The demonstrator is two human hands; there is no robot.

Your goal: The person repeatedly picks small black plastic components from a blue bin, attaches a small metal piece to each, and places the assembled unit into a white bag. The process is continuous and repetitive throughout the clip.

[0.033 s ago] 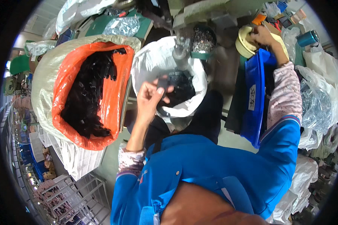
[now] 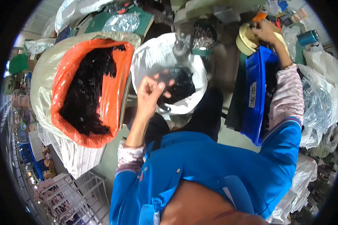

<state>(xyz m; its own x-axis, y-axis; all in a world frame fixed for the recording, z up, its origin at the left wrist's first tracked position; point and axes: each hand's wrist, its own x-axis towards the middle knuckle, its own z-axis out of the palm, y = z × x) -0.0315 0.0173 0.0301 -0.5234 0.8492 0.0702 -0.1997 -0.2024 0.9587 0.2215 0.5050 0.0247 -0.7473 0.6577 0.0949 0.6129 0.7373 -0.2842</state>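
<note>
My left hand [image 2: 150, 90] is closed in a pinch on a small black piece [image 2: 164, 77], which is blurred. It hovers over the near left part of a white bag [image 2: 142, 56] that stands open, with black pieces [image 2: 182, 84] inside. At the far right, my right hand [image 2: 266, 31] is over a round pale-yellow bowl [image 2: 242, 45]. Its fingers are bent together at the inner side of the bowl, and what they hold, if anything, is too small to make out. My right forearm reaches across a blue bin [image 2: 253, 108] with dark contents.
To the left stands a large sack with an orange liner [image 2: 116, 90], full of black parts [image 2: 86, 90]. A green cup of small metal parts [image 2: 203, 39] sits beyond the white bag, beside a blurred machine part [image 2: 181, 47]. Clear plastic bags [image 2: 315, 108] lie to the right.
My right hand has lifted slightly and moved a little away from the bowl's middle. My left hand keeps the black piece in nearly the same place; the whole view has shifted slightly.
</note>
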